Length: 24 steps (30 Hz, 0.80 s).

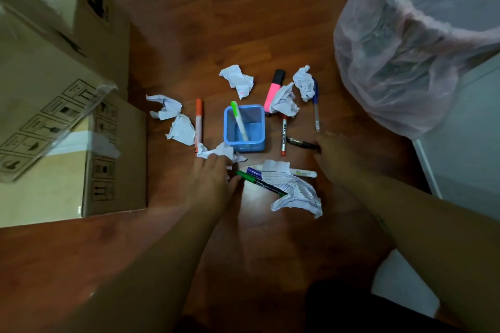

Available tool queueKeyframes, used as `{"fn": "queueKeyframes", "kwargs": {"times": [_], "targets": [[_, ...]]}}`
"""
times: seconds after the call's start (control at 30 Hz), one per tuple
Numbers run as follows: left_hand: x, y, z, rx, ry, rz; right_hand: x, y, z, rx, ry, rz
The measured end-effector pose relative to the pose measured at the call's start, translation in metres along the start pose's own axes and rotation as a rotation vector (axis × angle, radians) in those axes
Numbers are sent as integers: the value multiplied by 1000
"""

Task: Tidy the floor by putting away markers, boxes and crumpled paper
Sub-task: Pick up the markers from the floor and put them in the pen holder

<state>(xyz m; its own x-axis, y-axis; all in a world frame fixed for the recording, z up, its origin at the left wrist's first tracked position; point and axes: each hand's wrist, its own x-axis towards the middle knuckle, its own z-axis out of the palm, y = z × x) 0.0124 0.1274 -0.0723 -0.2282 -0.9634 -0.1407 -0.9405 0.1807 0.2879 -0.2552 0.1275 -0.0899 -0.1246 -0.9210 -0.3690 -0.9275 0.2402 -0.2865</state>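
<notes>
A blue square pen holder (244, 140) stands on the wooden floor with a green-capped marker (239, 119) inside. Around it lie an orange marker (198, 123), a pink highlighter (274, 90), a red marker (283, 135), a blue pen (315, 105), a black pen (300, 142), a white marker (303, 172), a purple marker (254, 171) and a green marker (257, 182). Several crumpled papers (293, 189) are scattered about. My left hand (211, 178) touches the green marker's end and a paper ball (216, 151). My right hand (334, 155) closes on the black pen's end.
Cardboard boxes (113, 154) are stacked at the left, close to the papers. A bin lined with a translucent bag (405, 62) stands at the upper right. A white cabinet side (465, 149) runs along the right edge. Bare wooden floor (270, 238) lies between my arms.
</notes>
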Motion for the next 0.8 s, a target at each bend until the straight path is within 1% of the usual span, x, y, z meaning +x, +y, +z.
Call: {"fn": "queueKeyframes", "kwargs": {"times": [0.07, 0.1, 0.17, 0.23, 0.27, 0.33, 0.4, 0.5, 0.57, 0.6, 0.67, 0.73, 0.8], "targets": [[-4, 3, 8, 124, -57, 170, 0, 3, 8, -6, -54, 23], [-5, 3, 13, 178, -67, 226, 0, 4, 10, -5, -80, 38], [-7, 2, 19, 247, -85, 293, 2, 6, 13, -35, -141, 66], [-8, 1, 21, 302, -110, 319, 2, 9, 11, -24, -202, 77], [-7, 0, 22, 329, -123, 329, 2, 11, 9, 20, -205, 78], [-5, 1, 19, 378, -164, 359, 1, 10, -5, 213, -153, 75], [-4, 2, 16, 408, -181, 394, 1, 1, -27, 392, -79, 7], [-11, 1, 9, 442, -226, 424, 4, -24, -65, 503, -73, -121], [-17, -1, -2, 413, -220, 421, 9, -40, -86, 502, -104, -181], [-20, -4, -8, 361, -226, 411, 11, -49, -93, 467, -122, -211], [-24, -11, -27, 182, -246, 368, 19, -62, -100, 340, -120, -264], [-26, -21, -56, 15, -204, 348, 29, -77, -100, 196, -108, -301], [-25, -30, -86, -65, -140, 328, 38, -89, -95, 100, -141, -307]]}}
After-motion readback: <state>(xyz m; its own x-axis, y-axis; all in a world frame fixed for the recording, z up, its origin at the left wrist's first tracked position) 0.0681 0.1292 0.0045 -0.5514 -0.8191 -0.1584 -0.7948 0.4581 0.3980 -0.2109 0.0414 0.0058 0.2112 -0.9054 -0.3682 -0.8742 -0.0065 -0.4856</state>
